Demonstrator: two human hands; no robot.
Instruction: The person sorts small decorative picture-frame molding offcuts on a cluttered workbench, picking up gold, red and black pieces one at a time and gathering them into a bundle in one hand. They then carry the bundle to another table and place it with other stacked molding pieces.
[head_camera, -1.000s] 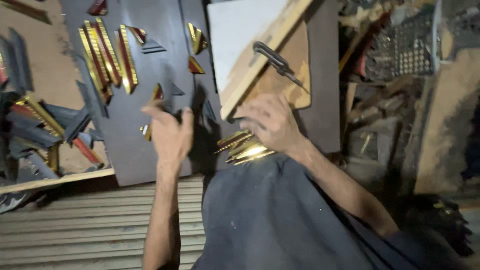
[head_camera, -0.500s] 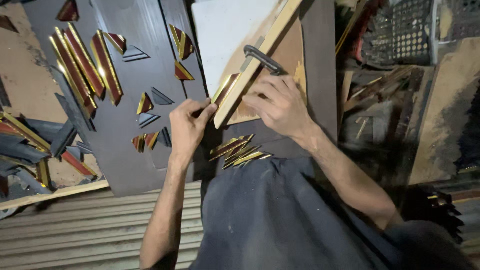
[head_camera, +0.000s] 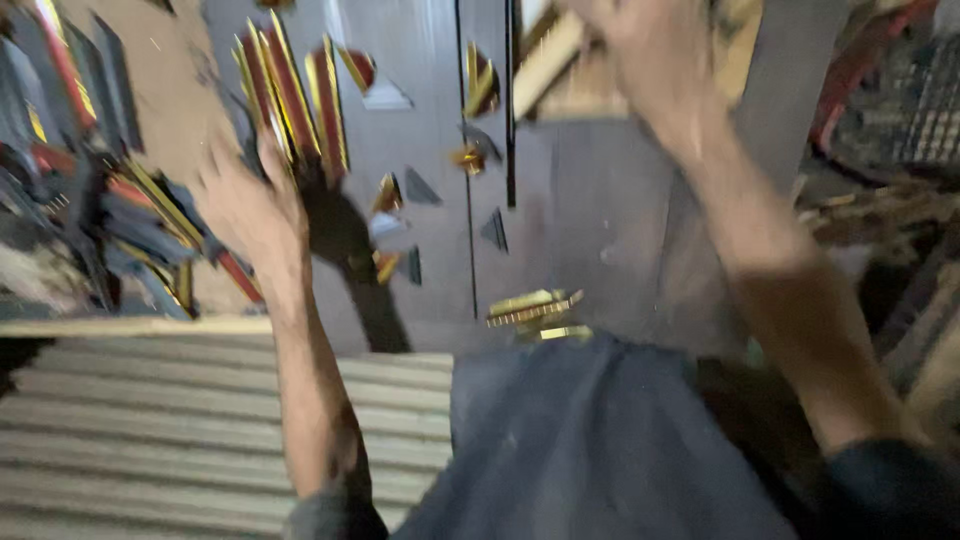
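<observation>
Strips (head_camera: 295, 95), gold and red, lay on the grey board (head_camera: 590, 200); your left hand (head_camera: 245, 205) reached them, fingers spread, nothing gripped; right hand (head_camera: 650, 50) was blurred, grip unclear; next move likely needed a pinch on one strip.

Long red-and-gold strips (head_camera: 295, 100), narrow and pointed, lying side by side in a leaning fan on the grey panel (head_camera: 600, 200), just beside the raised left hand (head_camera: 245, 205). Smaller triangular offcuts (head_camera: 420, 187), gold, red and grey, scattered loosely to the right of the fan. Short stack of gold strips (head_camera: 535, 308) resting flat near the panel's lower edge, ribbed ends showing. All blurred by motion.
</observation>
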